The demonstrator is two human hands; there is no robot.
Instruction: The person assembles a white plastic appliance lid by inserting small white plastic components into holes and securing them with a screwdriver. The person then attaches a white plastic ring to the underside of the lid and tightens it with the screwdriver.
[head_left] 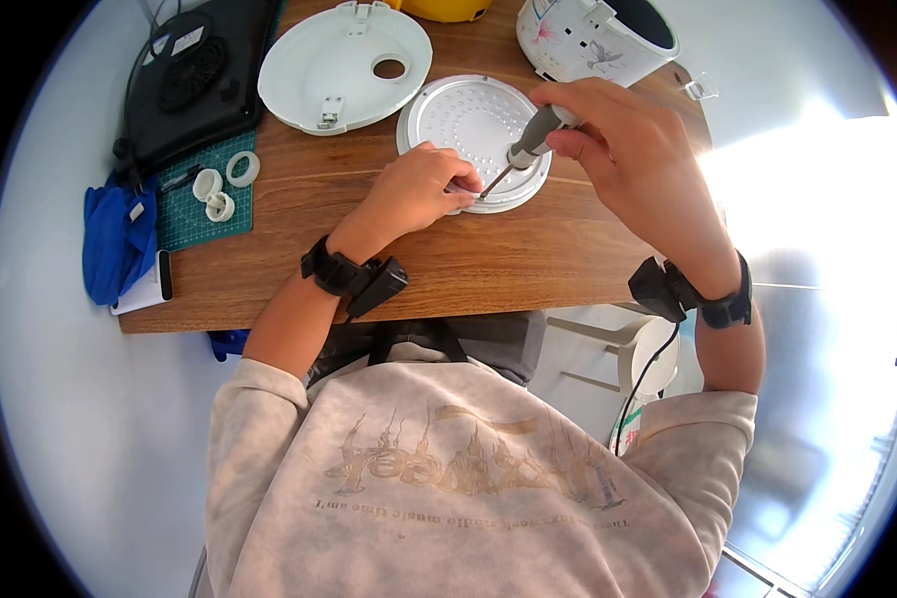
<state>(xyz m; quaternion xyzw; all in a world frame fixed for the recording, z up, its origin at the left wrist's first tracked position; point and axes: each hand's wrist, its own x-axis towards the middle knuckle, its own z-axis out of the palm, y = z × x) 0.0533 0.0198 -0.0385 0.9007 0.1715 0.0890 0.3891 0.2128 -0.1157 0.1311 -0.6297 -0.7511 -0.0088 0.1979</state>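
Diagonally, the screwdriver [535,143] slants down-left from the pinching right hand [623,140] to the lower rim of the dimpled disc [473,112], upper centre; the left hand [409,187], fingers bunched, grip unclear, is nearer its tip.

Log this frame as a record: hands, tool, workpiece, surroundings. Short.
left_hand: left hand at near rim of disc; exact grip unclear
right_hand: right hand holding screwdriver
tool_pose: tilted, tip at disc's near edge
workpiece: pale round dimpled disc on wooden table
beyond_disc: white round cover, left; flower-printed housing, right
far_left: green mat, blue cloth
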